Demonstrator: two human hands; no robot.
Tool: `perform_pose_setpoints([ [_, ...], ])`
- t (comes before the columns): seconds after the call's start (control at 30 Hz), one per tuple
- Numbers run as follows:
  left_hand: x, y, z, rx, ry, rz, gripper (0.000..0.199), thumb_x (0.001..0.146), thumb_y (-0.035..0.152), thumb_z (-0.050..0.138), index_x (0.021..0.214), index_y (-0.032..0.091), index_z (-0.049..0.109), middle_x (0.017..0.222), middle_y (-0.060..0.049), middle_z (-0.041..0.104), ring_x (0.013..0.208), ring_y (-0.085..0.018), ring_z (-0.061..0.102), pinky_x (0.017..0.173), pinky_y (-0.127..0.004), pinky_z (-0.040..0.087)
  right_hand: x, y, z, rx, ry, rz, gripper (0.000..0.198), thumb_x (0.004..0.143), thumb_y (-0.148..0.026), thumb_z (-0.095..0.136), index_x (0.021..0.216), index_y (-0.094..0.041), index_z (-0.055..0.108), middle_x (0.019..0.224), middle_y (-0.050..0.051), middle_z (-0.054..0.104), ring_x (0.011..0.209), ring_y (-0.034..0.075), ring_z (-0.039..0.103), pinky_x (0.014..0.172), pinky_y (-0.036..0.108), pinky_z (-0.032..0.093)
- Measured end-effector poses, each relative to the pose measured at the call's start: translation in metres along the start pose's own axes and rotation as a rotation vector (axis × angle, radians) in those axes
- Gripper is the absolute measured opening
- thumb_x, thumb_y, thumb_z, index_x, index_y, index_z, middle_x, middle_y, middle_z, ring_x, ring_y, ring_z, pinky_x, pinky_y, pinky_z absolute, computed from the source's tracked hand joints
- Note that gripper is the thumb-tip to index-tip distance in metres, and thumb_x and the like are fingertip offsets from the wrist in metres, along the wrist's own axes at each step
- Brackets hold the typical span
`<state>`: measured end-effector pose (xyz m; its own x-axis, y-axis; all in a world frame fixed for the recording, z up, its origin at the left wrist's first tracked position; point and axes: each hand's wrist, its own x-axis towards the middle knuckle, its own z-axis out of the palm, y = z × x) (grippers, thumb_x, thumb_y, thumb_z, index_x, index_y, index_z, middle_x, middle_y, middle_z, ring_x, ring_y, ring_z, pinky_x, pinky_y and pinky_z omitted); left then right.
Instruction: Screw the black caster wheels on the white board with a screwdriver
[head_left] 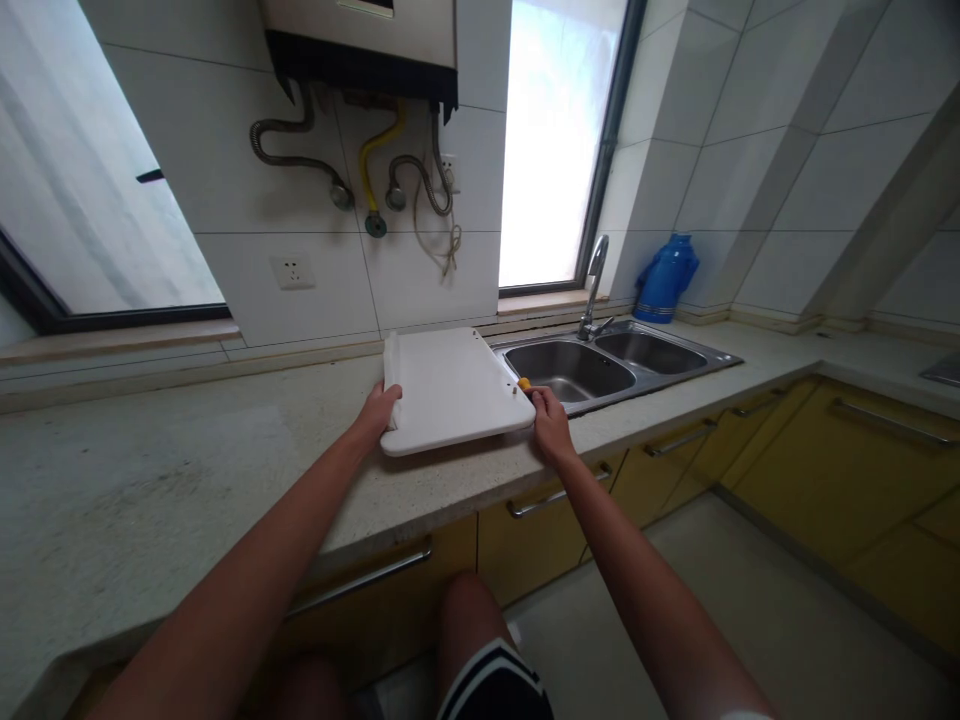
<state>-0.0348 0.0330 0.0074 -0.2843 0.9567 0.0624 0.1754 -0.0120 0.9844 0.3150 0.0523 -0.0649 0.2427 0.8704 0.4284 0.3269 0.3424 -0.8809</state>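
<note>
A white board (454,385) with rounded front corners is held at a slight tilt above the countertop, just left of the sink. Small dark fittings or holes show along its right edge. My left hand (377,412) grips the left edge, its thumb on a raised white strip or folded lip. The right edge near the front corner is held by my right hand (551,424), fingers closed. Against those fingers sits a small orange-yellow piece (524,384), perhaps the end of a tool handle; the rest of it is hidden.
A steel double sink (649,393) with a tap (596,285) lies to the right, a blue thermos flask (666,280) behind it. The pale stone countertop (187,490) runs left. Above hangs a water heater (364,50) with hoses. Yellow cabinets (532,545) with metal handles are below.
</note>
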Motion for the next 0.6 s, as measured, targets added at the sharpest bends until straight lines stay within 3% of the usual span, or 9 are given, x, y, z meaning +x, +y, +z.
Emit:
perform_pose_setpoints([
  [0.13, -0.004, 0.002, 0.018, 0.049, -0.021, -0.059, 0.047, 0.111, 0.044, 0.079, 0.149, 0.019, 0.07, 0.149, -0.014, 0.072, 0.126, -0.031, 0.076, 0.106, -0.053, 0.068, 0.005, 0.002, -0.005, 0.09, 0.047, 0.047, 0.047, 0.11, -0.056, 0.072, 0.135, -0.015, 0.073, 0.134, 0.01, 0.075, 0.124, 0.021, 0.074, 0.113, 0.045, 0.066],
  [0.3, -0.018, 0.017, 0.025, 0.134, 0.043, 0.007, 0.047, 0.111, 0.043, 0.078, 0.15, 0.019, 0.07, 0.151, -0.015, 0.071, 0.131, -0.032, 0.074, 0.111, -0.057, 0.066, 0.005, -0.002, -0.005, 0.139, 0.092, 0.098, 0.047, 0.11, -0.056, 0.072, 0.135, -0.015, 0.073, 0.133, 0.01, 0.076, 0.123, 0.021, 0.074, 0.112, 0.045, 0.067],
  [0.4, -0.038, 0.035, 0.02, 0.214, 0.128, 0.145, 0.049, 0.107, 0.025, 0.071, 0.155, 0.014, 0.065, 0.171, -0.025, 0.058, 0.164, -0.044, 0.051, 0.136, -0.069, 0.042, 0.004, -0.005, -0.004, 0.14, 0.108, 0.108, 0.047, 0.11, -0.055, 0.072, 0.135, -0.015, 0.073, 0.134, 0.01, 0.075, 0.123, 0.021, 0.074, 0.112, 0.044, 0.067],
  [0.47, -0.063, 0.051, 0.011, 0.261, 0.145, 0.291, 0.056, 0.1, 0.019, 0.067, 0.155, 0.012, 0.064, 0.182, -0.026, 0.046, 0.177, -0.044, 0.03, 0.145, -0.067, 0.024, 0.003, -0.006, -0.004, 0.139, 0.114, 0.113, 0.047, 0.11, -0.055, 0.072, 0.136, -0.016, 0.073, 0.135, 0.01, 0.075, 0.123, 0.021, 0.074, 0.112, 0.044, 0.067],
  [0.5, -0.081, 0.06, 0.005, 0.282, 0.119, 0.369, 0.055, 0.098, 0.02, 0.068, 0.152, 0.015, 0.066, 0.181, -0.023, 0.05, 0.176, -0.041, 0.035, 0.145, -0.063, 0.026, 0.003, -0.006, -0.004, 0.14, 0.116, 0.117, 0.047, 0.11, -0.054, 0.072, 0.136, -0.016, 0.073, 0.135, 0.01, 0.075, 0.123, 0.021, 0.074, 0.112, 0.044, 0.067],
  [0.53, -0.103, 0.068, -0.003, 0.316, 0.047, 0.468, 0.048, 0.097, 0.023, 0.069, 0.145, 0.018, 0.071, 0.172, -0.019, 0.062, 0.166, -0.039, 0.049, 0.141, -0.059, 0.036, 0.003, -0.006, -0.004, 0.141, 0.118, 0.121, 0.047, 0.11, -0.054, 0.072, 0.136, -0.016, 0.073, 0.135, 0.01, 0.075, 0.123, 0.021, 0.074, 0.112, 0.044, 0.067],
  [0.6, -0.157, 0.081, -0.021, 0.528, -0.324, 0.747, 0.036, 0.107, 0.035, 0.06, 0.139, 0.024, 0.075, 0.145, -0.014, 0.079, 0.133, -0.033, 0.073, 0.118, -0.05, 0.059, 0.004, -0.005, -0.004, 0.144, 0.121, 0.131, 0.046, 0.11, -0.054, 0.072, 0.136, -0.016, 0.073, 0.135, 0.011, 0.075, 0.124, 0.021, 0.074, 0.112, 0.044, 0.067],
])
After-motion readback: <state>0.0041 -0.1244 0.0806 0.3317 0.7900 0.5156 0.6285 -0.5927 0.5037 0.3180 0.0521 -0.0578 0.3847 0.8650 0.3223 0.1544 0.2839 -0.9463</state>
